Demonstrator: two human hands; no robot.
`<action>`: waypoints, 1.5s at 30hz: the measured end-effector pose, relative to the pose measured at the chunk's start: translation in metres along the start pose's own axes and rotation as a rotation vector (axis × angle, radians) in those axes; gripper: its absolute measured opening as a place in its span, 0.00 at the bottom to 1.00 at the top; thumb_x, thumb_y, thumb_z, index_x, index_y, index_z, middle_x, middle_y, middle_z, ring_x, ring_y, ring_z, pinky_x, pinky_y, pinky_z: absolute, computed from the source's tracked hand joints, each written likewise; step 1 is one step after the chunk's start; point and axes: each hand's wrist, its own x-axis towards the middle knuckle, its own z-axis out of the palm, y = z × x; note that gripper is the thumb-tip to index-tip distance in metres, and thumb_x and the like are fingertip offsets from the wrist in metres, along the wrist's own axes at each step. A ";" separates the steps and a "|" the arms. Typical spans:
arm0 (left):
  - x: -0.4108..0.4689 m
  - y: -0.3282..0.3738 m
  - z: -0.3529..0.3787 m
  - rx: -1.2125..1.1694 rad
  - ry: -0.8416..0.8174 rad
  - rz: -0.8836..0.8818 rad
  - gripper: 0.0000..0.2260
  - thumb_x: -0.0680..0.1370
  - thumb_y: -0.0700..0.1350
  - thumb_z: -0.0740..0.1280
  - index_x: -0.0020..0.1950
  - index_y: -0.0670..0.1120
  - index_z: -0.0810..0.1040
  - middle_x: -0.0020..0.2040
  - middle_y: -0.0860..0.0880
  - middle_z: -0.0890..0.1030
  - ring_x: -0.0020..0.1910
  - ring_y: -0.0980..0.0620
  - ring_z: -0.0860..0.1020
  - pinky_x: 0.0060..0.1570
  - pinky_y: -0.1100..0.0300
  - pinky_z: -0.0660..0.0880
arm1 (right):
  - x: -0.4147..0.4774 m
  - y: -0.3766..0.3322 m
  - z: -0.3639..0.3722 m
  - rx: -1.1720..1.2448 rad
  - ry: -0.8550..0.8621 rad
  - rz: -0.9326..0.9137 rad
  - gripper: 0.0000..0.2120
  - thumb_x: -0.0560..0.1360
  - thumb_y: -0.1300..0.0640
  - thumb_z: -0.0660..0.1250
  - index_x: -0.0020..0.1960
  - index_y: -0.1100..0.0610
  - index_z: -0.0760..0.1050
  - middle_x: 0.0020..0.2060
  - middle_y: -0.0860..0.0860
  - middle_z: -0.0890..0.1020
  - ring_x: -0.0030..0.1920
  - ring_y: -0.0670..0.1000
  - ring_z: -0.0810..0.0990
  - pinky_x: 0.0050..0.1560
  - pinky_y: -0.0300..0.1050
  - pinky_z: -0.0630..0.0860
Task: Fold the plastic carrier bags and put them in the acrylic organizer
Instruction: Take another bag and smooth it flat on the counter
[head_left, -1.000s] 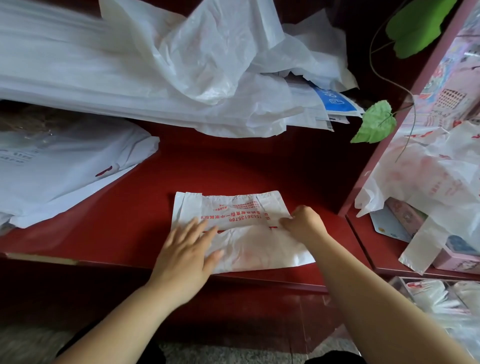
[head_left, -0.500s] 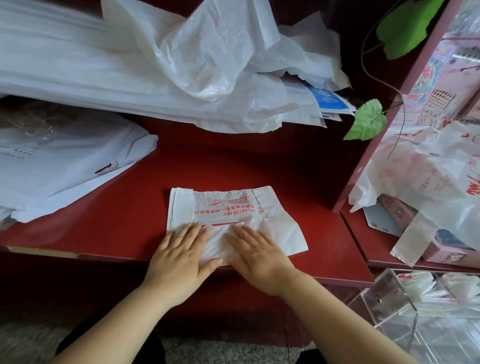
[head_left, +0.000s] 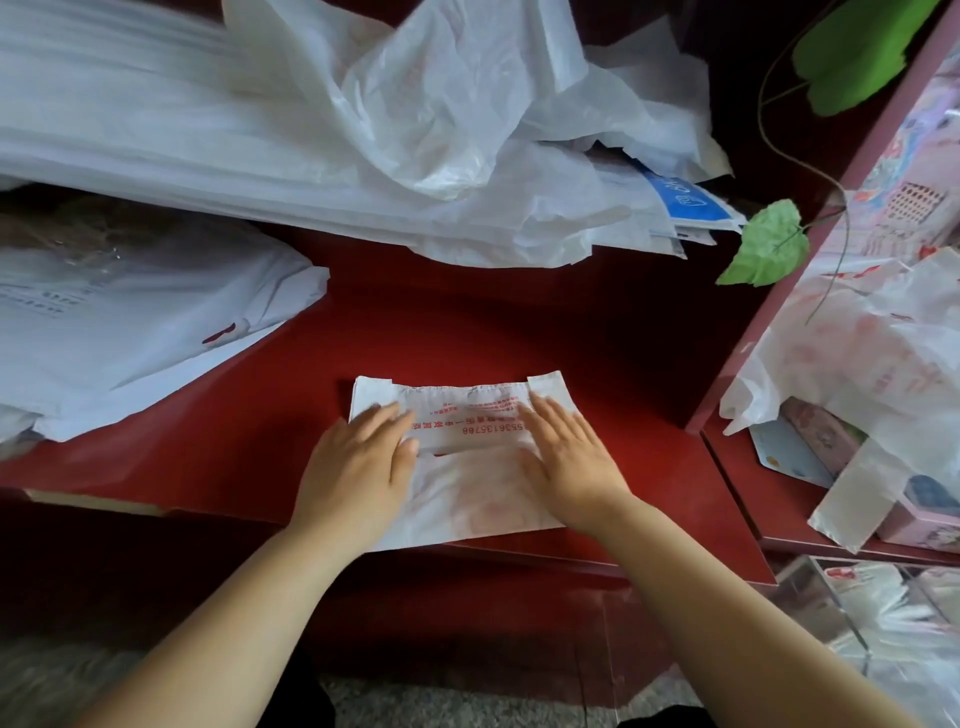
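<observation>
The folded carrier bag (head_left: 467, 488) lies flat on the red tabletop (head_left: 519, 322), close to its near edge. It is white with red print, and the printed band runs across its far half.

Both hands are flat, palms down, with fingers straight. Neither grasps anything. The left hand (head_left: 358, 462) presses on the left part of the bag. The right hand (head_left: 566, 457) presses on the right part. A strip of the bag shows between them.

A large pile of loose white bags (head_left: 311, 130) covers the far side of the tabletop. A flatter stack of white bags (head_left: 130, 322) lies at the left. The acrylic organizer (head_left: 852, 639) stands lower down at the right, well apart from the hands; white bags show through its clear walls. Crumpled printed bags (head_left: 857, 364) sit on the shelf above the organizer, beside a green leaf (head_left: 769, 249).
</observation>
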 end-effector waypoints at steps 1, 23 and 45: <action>0.008 -0.001 -0.001 0.066 -0.016 -0.036 0.29 0.78 0.56 0.40 0.73 0.44 0.60 0.74 0.47 0.59 0.73 0.50 0.59 0.70 0.54 0.53 | 0.012 -0.012 0.000 0.021 -0.012 -0.040 0.26 0.82 0.52 0.47 0.76 0.55 0.41 0.75 0.50 0.42 0.74 0.47 0.39 0.70 0.39 0.34; 0.017 -0.010 0.020 0.164 -0.269 -0.184 0.24 0.82 0.50 0.43 0.76 0.47 0.40 0.76 0.50 0.41 0.75 0.54 0.41 0.71 0.56 0.38 | 0.058 0.038 0.002 0.293 0.232 0.150 0.24 0.81 0.51 0.53 0.74 0.56 0.55 0.75 0.51 0.53 0.75 0.49 0.49 0.72 0.41 0.43; 0.016 -0.012 0.021 0.042 -0.158 -0.140 0.23 0.81 0.49 0.48 0.76 0.48 0.49 0.77 0.51 0.48 0.75 0.54 0.46 0.72 0.56 0.44 | -0.002 0.024 0.009 0.061 0.168 0.073 0.38 0.69 0.36 0.38 0.73 0.53 0.59 0.73 0.49 0.59 0.74 0.48 0.53 0.72 0.41 0.41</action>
